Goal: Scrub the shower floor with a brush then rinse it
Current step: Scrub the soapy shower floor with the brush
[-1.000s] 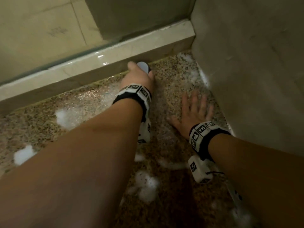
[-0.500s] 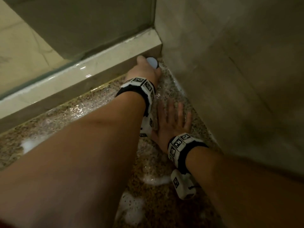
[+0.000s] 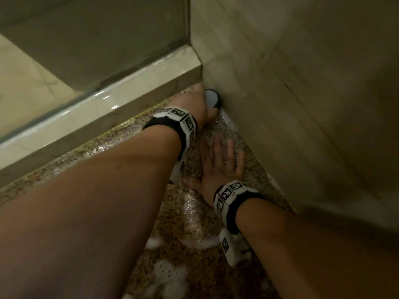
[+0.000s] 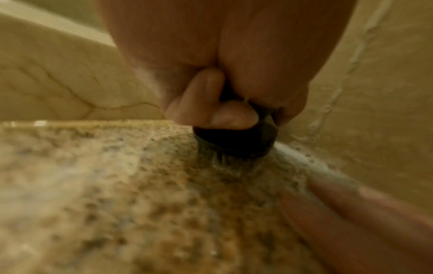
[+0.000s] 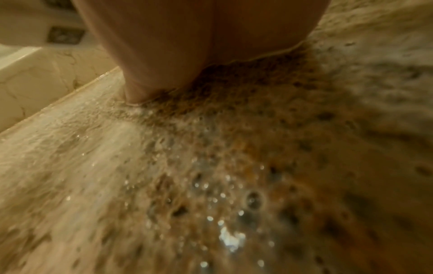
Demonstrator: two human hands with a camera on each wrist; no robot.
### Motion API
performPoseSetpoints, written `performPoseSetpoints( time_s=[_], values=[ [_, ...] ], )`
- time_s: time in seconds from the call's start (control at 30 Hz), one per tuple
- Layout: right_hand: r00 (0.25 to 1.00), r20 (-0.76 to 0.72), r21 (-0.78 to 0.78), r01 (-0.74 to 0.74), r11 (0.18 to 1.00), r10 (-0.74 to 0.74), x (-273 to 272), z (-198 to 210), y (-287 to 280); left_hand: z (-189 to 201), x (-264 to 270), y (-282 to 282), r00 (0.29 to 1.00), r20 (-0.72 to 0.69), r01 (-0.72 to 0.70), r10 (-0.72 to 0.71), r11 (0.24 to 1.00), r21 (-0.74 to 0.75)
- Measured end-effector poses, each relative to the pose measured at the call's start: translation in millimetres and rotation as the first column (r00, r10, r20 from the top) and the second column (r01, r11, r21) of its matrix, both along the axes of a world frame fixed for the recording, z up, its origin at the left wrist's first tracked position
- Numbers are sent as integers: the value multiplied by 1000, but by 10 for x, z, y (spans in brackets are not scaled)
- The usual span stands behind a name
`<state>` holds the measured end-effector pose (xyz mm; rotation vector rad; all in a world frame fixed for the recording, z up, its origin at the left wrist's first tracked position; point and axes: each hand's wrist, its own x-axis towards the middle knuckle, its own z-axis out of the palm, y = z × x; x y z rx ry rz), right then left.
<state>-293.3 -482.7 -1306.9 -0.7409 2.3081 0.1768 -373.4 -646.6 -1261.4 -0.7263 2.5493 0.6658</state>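
Under my arms the shower floor [image 3: 121, 145] is wet speckled stone, filmed with suds and surely slick, so I lean on my right hand [image 3: 218, 167], fingers spread flat near the wall [image 3: 302, 104]. Up in the far corner, where curb [image 3: 121, 104] meets wall, my left hand [image 3: 201, 105] curls round the brush [image 4: 236, 142]. It looks light and rigid, bristles springy against the stone; soapy, it could twist, so I grip the knob low.
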Motion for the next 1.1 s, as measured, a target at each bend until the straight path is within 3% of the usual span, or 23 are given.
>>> performPoseSetpoints(
  time_s=[0.07,0.2,0.47,0.63,0.77,0.87,0.93,1.1],
  values=[
    [1000,0,-21,6,1000,-6,11,-3,12,28,46,-47,999,28,-31,31,1000,-7],
    [1000,-22,-57,2,998,-4,5,2,32,-6,347,-215,970,43,-239,238,971,16],
    [1000,-6,-20,-5,1000,5,7,22,9,-47,1660,-612,873,-6,-488,488,872,-22],
    [996,-90,-10,-18,1000,17,58,31,10,-71,2566,-756,700,-5,-714,714,700,11],
    [986,-167,4,-11,1000,12,128,109,-99,-116,3247,-915,576,2,-818,818,576,-10],
    [972,-211,-3,-103,995,100,292,168,-431,-116,3690,-1056,451,21,-892,892,451,-16],
    [970,-183,-39,-171,985,161,482,205,-804,-68,3914,-1144,387,5,-921,922,387,-39],
    [986,-14,-123,-167,978,167,1009,219,-1502,11,4083,-1261,334,-99,-942,937,334,-22]
  ],
)
